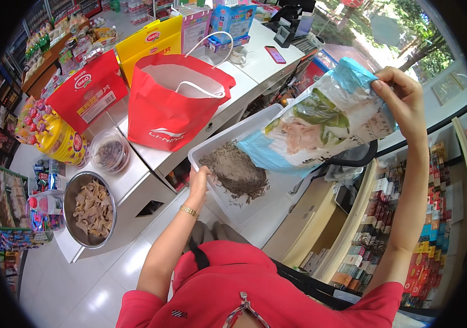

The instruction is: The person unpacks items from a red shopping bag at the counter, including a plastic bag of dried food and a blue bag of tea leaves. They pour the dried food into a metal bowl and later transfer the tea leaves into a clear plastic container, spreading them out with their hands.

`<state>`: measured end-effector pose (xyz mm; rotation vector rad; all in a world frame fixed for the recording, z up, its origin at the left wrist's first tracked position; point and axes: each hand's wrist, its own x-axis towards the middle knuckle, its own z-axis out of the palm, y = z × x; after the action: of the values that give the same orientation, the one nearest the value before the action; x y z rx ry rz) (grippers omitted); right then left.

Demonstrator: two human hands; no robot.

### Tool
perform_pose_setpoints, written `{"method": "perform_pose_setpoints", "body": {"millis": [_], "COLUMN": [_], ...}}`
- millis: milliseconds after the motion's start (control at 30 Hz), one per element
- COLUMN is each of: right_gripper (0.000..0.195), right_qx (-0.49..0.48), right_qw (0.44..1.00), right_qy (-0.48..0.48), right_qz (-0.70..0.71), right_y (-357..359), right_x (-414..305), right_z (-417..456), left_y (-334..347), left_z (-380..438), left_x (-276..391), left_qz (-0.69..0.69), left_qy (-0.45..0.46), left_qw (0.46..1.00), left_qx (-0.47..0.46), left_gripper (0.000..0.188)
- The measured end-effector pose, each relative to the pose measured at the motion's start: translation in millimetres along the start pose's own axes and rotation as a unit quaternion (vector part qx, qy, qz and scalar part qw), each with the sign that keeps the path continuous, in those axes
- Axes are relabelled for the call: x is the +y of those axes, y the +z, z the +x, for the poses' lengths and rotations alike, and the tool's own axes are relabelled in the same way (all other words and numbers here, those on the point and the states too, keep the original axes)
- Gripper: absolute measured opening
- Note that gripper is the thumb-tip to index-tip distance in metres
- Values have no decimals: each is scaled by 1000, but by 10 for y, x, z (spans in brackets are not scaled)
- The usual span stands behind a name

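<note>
My left hand [199, 180] grips the near left rim of a translucent white plastic tub [227, 209]. Inside the tub lies a heap of grey-brown, shredded dry material [237, 172], with loose bits scattered beside it. Raised at the right, my right hand [401, 98] pinches the upper end of a blue and white printed plastic bag [323, 119]. The bag slants down to the left, its lower end over the tub and against the heap. Its printing shows green leaves, and it hides part of the tub's far side.
Left on the white counter [129, 180] are a steel bowl [94, 242] of brown dried pieces, a round clear plastic container [109, 151] and a red paper bag [163, 110]. A phone [275, 55] lies farther back. At right, shelves [348, 242] hold small boxes.
</note>
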<state>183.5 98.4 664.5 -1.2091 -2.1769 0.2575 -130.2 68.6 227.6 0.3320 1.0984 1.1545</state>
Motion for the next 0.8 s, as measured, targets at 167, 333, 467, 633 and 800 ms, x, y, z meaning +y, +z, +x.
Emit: {"method": "perform_pose_setpoints", "body": {"millis": [167,333,467,633,800], "right_gripper": [16,16,16,13,11], "right_qx": [9,2,8,4,-41], "right_qw": [1000,999,999,994,999], "right_qy": [4,4,13,32,3], "right_qz": [2,37,49,105,31], "right_y": [-43,9,254,417,543], "right_x": [60,124,283,480,785], "right_z": [2,-50,-162,-279,-311], "left_y": [-43,-191,-276,-435,-480], "left_z": [-125,-208,-290,-290,-546], "left_x": [122,-9,-138,-273,-187], "left_qz": [66,108,82,75,45], "left_qy": [24,-2,-11,17,9], "left_qw": [997,993,994,992,993], "left_qx": [39,54,74,97,113], "left_gripper": [35,23,18,14,12]}}
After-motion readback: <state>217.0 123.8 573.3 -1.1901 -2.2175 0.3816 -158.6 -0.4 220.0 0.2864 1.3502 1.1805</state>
